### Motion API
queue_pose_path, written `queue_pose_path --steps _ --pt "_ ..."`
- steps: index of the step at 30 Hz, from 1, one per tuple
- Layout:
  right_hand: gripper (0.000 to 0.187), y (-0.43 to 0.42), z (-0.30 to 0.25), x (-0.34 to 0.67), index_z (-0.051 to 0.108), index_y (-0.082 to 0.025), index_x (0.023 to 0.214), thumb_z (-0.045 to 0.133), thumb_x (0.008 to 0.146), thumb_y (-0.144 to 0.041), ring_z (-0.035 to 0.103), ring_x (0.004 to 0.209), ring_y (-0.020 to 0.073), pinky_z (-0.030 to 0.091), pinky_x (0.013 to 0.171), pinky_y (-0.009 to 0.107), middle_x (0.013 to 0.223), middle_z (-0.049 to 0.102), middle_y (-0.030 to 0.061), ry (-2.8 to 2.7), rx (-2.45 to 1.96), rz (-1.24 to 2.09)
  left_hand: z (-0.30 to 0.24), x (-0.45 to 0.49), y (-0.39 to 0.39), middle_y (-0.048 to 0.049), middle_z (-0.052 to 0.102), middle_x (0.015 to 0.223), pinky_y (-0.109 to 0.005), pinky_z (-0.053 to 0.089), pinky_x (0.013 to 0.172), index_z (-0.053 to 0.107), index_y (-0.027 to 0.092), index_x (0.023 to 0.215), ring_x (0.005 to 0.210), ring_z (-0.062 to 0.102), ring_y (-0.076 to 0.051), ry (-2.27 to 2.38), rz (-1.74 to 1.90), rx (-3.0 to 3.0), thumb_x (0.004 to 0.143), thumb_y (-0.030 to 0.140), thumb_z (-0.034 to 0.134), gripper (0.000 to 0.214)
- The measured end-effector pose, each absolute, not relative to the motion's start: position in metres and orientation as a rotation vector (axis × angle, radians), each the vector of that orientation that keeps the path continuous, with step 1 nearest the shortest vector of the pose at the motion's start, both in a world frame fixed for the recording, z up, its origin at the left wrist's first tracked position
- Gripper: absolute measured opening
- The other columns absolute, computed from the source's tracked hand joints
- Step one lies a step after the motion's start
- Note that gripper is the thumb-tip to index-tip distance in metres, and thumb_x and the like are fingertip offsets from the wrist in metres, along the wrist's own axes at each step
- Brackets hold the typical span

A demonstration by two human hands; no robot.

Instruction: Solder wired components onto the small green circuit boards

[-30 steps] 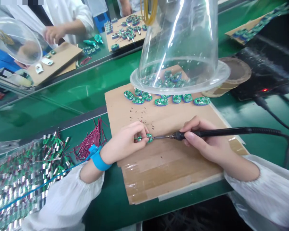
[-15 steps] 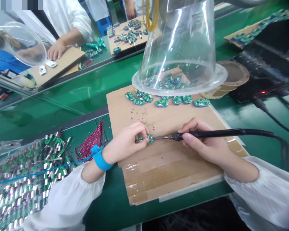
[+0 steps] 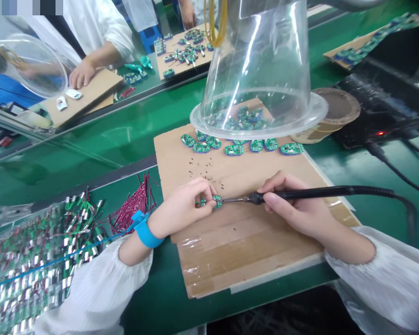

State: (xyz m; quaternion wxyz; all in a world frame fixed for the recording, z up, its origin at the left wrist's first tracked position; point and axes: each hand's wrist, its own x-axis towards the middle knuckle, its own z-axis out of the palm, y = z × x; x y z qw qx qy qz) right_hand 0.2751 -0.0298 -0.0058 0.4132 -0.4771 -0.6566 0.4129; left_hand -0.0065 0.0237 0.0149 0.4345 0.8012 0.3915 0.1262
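My left hand (image 3: 188, 203), with a blue band at the wrist, pinches a small green circuit board (image 3: 217, 201) over the cardboard sheet (image 3: 251, 237). Its fingers cover part of the board. In my right hand (image 3: 293, 204) is a black soldering iron (image 3: 300, 193), held like a pen and pointing left. The iron's thin metal tip reaches the right edge of the board. Whether any wire or solder is at the tip is too small to tell.
A clear fume hood (image 3: 256, 70) hangs over several green boards (image 3: 233, 150) at the cardboard's back. Red wires (image 3: 134, 207) and many parts with silvery ends (image 3: 38, 260) lie at the left. A black box with a red light (image 3: 380, 133) stands right. Across the bench is a co-worker's hand (image 3: 81, 73).
Almost nothing differs. Both hands, the board and the iron keep their places, and the view has shifted very slightly.
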Motion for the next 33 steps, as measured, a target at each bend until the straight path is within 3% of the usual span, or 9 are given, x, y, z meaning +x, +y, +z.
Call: queue_pose_path --steps 6,22,33 --pt "0.018 -0.0291 -0.0051 0.2753 0.063 -0.025 0.092 0.062 0.101 -0.041 0.058 0.054 0.0139 0.045 0.052 0.028 0.064 0.063 -0.0017 -1.553 -1.193 1.09 0.015 -0.0067 0.023 -0.0027 0.067 0.109 -0.035 0.051 0.087 0.058 0.019 0.085 0.1 0.064 -0.017 0.97 0.325 1.973 0.093 0.014 0.064 0.012" --pt "0.017 -0.0267 -0.0044 0.2742 0.063 -0.026 0.092 0.061 0.1 -0.041 0.058 0.059 0.0153 0.046 0.055 0.031 0.067 0.063 -0.0007 -1.623 -1.224 1.02 0.0119 -0.0085 0.0237 -0.0025 0.067 0.106 -0.032 0.051 0.079 0.059 0.02 0.088 0.091 0.062 -0.016 1.001 0.3 1.972 0.094 0.02 0.064 0.008" --pt "0.019 -0.0274 -0.0051 0.2738 0.062 -0.026 0.09 0.062 0.1 -0.042 0.056 0.054 0.0135 0.044 0.052 0.029 0.064 0.061 -0.0023 -1.562 -1.211 1.066 0.0152 -0.0129 0.0246 -0.0025 0.064 0.098 -0.029 0.05 0.07 0.062 0.021 0.103 0.075 0.058 -0.013 1.026 0.244 1.918 0.1 0.029 0.057 0.01"
